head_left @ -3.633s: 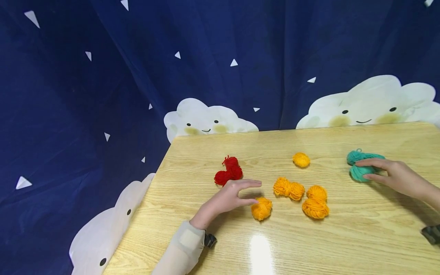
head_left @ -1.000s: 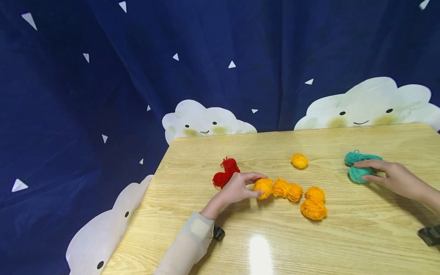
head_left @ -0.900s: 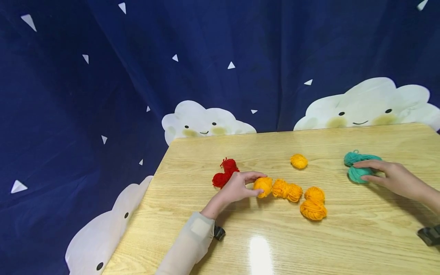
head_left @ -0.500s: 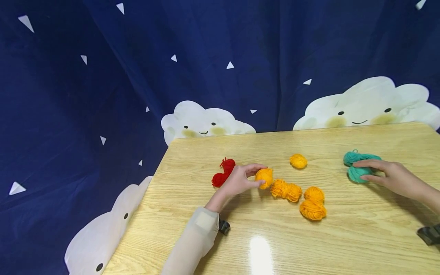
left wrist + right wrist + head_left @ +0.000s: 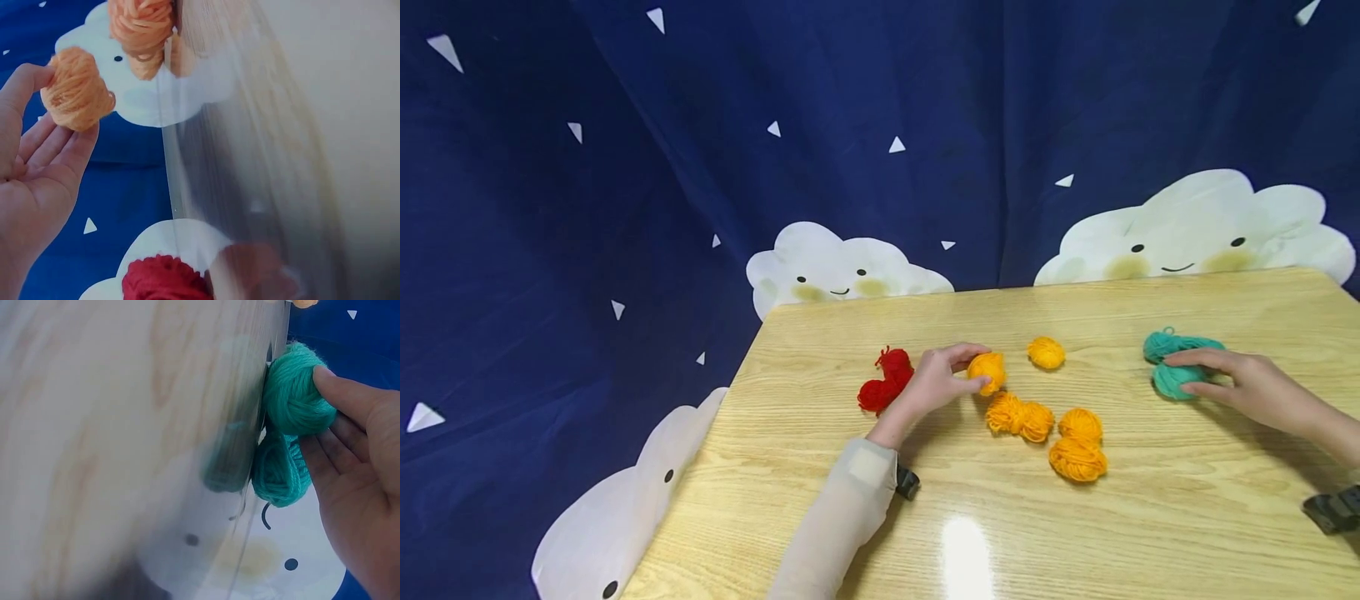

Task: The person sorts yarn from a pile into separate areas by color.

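My left hand (image 5: pixel 934 382) holds a small orange yarn ball (image 5: pixel 987 373) between thumb and fingers. The left wrist view shows that ball raised off the tabletop, fingertips behind it and the thumb on its near side. Over at the right, my right hand (image 5: pixel 1255 385) grips a green yarn ball (image 5: pixel 1177 382), thumb on one side and fingers on the other. That green ball rests low at the table surface in the right wrist view, against a second green yarn ball (image 5: pixel 281 470). Red yarn balls (image 5: pixel 887 382) lie just left of my left hand.
An orange yarn bundle (image 5: pixel 1019 417) pinched at its middle lies just in front of the held ball. Two more orange balls (image 5: pixel 1078 458) sit together to its right. Farther back is a single orange ball (image 5: pixel 1046 352). A dark blue curtain (image 5: pixel 850 100) hangs behind the wooden table (image 5: pixel 1187 533).
My left hand took hold of the orange ball near the table's front, and has carried it away from me and slightly right, past the orange bundle. My right hand has stayed at the green ball.
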`<state>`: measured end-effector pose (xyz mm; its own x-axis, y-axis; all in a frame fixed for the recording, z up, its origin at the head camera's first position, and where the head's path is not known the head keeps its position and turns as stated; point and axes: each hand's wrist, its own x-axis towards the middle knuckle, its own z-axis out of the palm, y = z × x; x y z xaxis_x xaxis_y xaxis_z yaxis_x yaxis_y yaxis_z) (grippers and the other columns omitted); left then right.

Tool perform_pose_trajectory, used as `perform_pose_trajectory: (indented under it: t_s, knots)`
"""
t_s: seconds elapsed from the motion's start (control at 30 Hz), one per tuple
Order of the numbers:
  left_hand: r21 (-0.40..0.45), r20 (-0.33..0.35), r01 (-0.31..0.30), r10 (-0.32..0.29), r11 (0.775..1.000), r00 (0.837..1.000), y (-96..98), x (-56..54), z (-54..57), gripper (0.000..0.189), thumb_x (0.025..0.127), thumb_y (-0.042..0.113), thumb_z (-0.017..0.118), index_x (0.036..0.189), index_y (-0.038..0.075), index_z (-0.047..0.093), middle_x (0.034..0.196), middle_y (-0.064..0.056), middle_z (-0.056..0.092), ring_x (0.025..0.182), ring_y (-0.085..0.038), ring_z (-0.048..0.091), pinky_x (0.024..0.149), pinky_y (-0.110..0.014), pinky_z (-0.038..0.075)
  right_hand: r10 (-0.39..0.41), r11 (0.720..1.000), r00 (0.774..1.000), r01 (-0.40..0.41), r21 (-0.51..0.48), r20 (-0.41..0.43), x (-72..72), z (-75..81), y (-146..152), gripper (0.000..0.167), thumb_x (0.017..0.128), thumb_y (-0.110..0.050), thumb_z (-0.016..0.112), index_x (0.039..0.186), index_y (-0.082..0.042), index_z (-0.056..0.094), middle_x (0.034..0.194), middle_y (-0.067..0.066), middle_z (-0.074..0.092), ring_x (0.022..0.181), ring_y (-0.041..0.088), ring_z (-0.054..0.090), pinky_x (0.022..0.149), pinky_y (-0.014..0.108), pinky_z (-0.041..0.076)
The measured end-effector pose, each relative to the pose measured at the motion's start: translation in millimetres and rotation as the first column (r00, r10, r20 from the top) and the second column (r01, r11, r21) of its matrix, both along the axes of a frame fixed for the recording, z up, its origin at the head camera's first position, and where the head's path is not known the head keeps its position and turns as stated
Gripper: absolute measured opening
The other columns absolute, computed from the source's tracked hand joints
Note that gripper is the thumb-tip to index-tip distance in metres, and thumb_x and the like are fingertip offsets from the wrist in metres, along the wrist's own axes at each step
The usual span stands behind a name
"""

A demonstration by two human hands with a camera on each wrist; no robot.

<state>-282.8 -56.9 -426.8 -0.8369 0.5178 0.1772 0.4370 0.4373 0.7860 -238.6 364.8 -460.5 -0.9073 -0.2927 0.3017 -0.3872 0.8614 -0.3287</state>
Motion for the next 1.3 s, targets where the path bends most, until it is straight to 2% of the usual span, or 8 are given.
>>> perform_pose_trajectory:
  t_s: [0.23, 0.5, 0.57, 0.63, 0.73, 0.8, 1.13, 1.3]
  knots:
    - [-0.015, -0.025, -0.072, 0.072, 0.997, 0.997, 11.0, -6.0, -1.3, 0.042, 0.087, 0.014, 0.074, 0.127, 0.008, 0.064, 0.124, -0.009, 0.069, 0.112, -0.018, 0.068, 0.092, -0.017, 0.052, 0.003, 1.0, 1.0, -0.003, -0.003, 0.008, -1.3, -2.7, -2, 0.039, 0.087, -0.019, 0.074, 0.124, -0.019, 0.066, 0.128, 0.023, 0.063, 0.127, -0.016, 0.032, 0.085, 0.052, 0.049]
    - [-0.035, -0.049, -0.102, 0.1, 0.994, 0.994, 29.7, -18.1, -6.3, 0.043, 0.087, 0.014, 0.073, 0.128, 0.007, 0.063, 0.127, -0.009, 0.068, 0.113, -0.019, 0.067, 0.092, -0.014, 0.051, 0.001, 1.0, 1.0, -0.001, 0.002, 0.012, -2.1, -0.5, 1, 0.039, 0.087, -0.018, 0.073, 0.125, -0.02, 0.065, 0.129, 0.022, 0.062, 0.13, -0.015, 0.029, 0.087, 0.053, 0.047]
    - [-0.055, -0.05, -0.11, 0.107, 0.992, 0.993, 34.5, -20.0, -7.3, 0.043, 0.088, 0.015, 0.073, 0.128, 0.007, 0.063, 0.126, -0.009, 0.068, 0.113, -0.019, 0.067, 0.092, -0.015, 0.051, 0.004, 1.0, 1.0, -0.004, 0.0, 0.009, -2.2, 0.5, 1, 0.039, 0.087, -0.018, 0.074, 0.125, -0.021, 0.065, 0.128, 0.021, 0.063, 0.128, -0.018, 0.029, 0.086, 0.043, 0.051]
    - [-0.087, -0.066, -0.12, 0.115, 0.989, 0.991, 39.3, -21.3, -7.9, 0.042, 0.088, 0.016, 0.073, 0.128, 0.007, 0.063, 0.125, -0.009, 0.068, 0.11, -0.018, 0.067, 0.091, -0.016, 0.051, 0.014, 1.0, 1.0, -0.014, -0.019, -0.002, -2.3, 0.8, 1, 0.038, 0.086, -0.017, 0.075, 0.123, -0.021, 0.066, 0.126, 0.02, 0.065, 0.123, -0.024, 0.027, 0.085, 0.022, 0.052]
    - [-0.14, -0.095, -0.132, 0.119, 0.981, 0.988, 45.4, -22.9, -8.7, 0.042, 0.088, 0.017, 0.073, 0.128, 0.008, 0.063, 0.123, -0.008, 0.069, 0.106, -0.017, 0.066, 0.089, -0.016, 0.05, 0.04, 0.998, 0.999, -0.041, -0.048, -0.022, -2.0, -0.4, 0, 0.037, 0.085, -0.017, 0.076, 0.12, -0.021, 0.068, 0.123, 0.018, 0.066, 0.113, -0.033, 0.02, 0.079, -0.003, 0.034]
    - [-0.168, -0.106, -0.136, 0.12, 0.976, 0.987, 48.6, -23.6, -9.0, 0.042, 0.088, 0.018, 0.073, 0.128, 0.008, 0.063, 0.123, -0.007, 0.069, 0.104, -0.016, 0.064, 0.088, -0.015, 0.049, 0.059, 0.996, 0.998, -0.061, -0.064, -0.038, -1.8, -2.0, -1, 0.037, 0.084, -0.016, 0.077, 0.119, -0.02, 0.068, 0.122, 0.017, 0.067, 0.111, -0.035, 0.017, 0.078, -0.008, 0.026]
    - [-0.259, -0.12, -0.134, 0.105, 0.957, 0.987, 60.5, -27.9, -11.2, 0.044, 0.089, 0.022, 0.073, 0.13, 0.011, 0.062, 0.128, -0.005, 0.066, 0.113, -0.015, 0.063, 0.095, -0.018, 0.049, 0.094, 0.994, 0.989, -0.101, -0.052, -0.113, 0.1, -4.0, -3, 0.039, 0.08, -0.015, 0.079, 0.117, -0.022, 0.069, 0.113, 0.001, 0.069, 0.113, -0.036, 0.018, 0.083, -0.007, 0.027]
    - [-0.288, -0.124, -0.127, 0.095, 0.949, 0.988, 64.6, -29.4, -12.4, 0.044, 0.09, 0.022, 0.072, 0.131, 0.01, 0.061, 0.131, -0.004, 0.065, 0.118, -0.016, 0.062, 0.099, -0.02, 0.048, 0.121, 0.991, 0.984, -0.128, -0.045, -0.127, 0.0, -2.6, -5, 0.041, 0.079, -0.012, 0.08, 0.118, -0.019, 0.068, 0.117, 0.01, 0.069, 0.116, -0.034, 0.017, 0.085, -0.009, 0.024]
